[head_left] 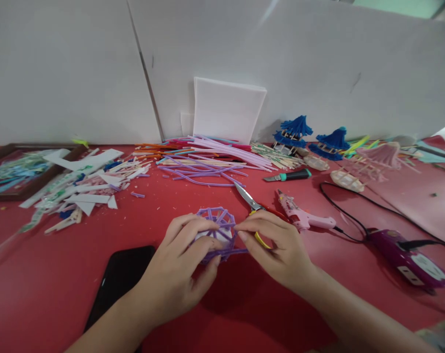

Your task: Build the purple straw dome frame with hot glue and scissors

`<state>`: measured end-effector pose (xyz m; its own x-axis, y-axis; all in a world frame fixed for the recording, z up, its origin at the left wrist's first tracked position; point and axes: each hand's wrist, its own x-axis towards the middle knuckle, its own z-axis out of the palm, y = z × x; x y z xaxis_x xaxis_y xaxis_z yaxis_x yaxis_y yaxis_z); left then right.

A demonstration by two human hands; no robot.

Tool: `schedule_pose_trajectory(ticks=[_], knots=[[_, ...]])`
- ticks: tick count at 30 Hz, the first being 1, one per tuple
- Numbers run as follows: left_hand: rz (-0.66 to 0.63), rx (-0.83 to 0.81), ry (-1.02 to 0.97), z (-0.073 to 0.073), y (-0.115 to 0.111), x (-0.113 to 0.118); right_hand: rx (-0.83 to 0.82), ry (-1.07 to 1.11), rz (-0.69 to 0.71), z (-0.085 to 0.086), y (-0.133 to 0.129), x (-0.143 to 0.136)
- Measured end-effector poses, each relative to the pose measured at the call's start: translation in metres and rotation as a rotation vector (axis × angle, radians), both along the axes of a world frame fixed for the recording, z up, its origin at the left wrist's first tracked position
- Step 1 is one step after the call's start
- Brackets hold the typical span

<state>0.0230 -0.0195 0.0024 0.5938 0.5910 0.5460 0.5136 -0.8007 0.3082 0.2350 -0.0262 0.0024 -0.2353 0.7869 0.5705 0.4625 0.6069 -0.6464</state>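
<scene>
My left hand [193,250] is closed around a small round openwork model [217,215] built of thin purple sticks, with a white part showing inside. At the model's right edge, the thumb and fingertips of my right hand [277,245] are pinched together against the purple sticks. Partly covered by that hand, a pair of scissors [248,197] with red and yellow handles lies with its blades pointing away. A pink hot glue gun [305,215] rests to the right of it.
Loose purple sticks [204,172] and a green-black utility knife [288,175] lie farther back. Blue-roofed models [294,132] stand at back right. A purple power strip [409,260] with cords is at right. White scraps [90,198] and a black phone [123,274] are at left.
</scene>
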Motion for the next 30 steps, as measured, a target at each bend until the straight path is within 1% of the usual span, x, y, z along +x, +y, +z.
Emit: schedule_pose_trajectory(ticks=[5,11,15,19,23,30], knots=[[0.007,-0.01,-0.014,0.0009,-0.0011,0.0002,-0.033,-0.003,0.094,-0.0005,-0.0027,0.0026],[0.005,-0.005,-0.023,0.0008,-0.0012,0.0001,-0.022,-0.006,0.033,0.0014,-0.0016,0.0039],[0.008,0.006,-0.026,0.0002,-0.0004,0.0004,0.038,-0.031,0.04,0.0028,-0.0002,0.0033],[0.008,-0.001,-0.021,0.0001,-0.0006,0.0003,0.077,0.036,0.014,-0.0006,0.0011,0.0027],[0.001,-0.008,-0.021,0.0002,-0.0009,0.0001,0.011,0.073,-0.014,-0.0011,0.0008,0.0035],[0.002,0.007,-0.028,0.0023,-0.0002,0.0009,-0.124,0.073,-0.036,0.0059,-0.0002,0.0043]])
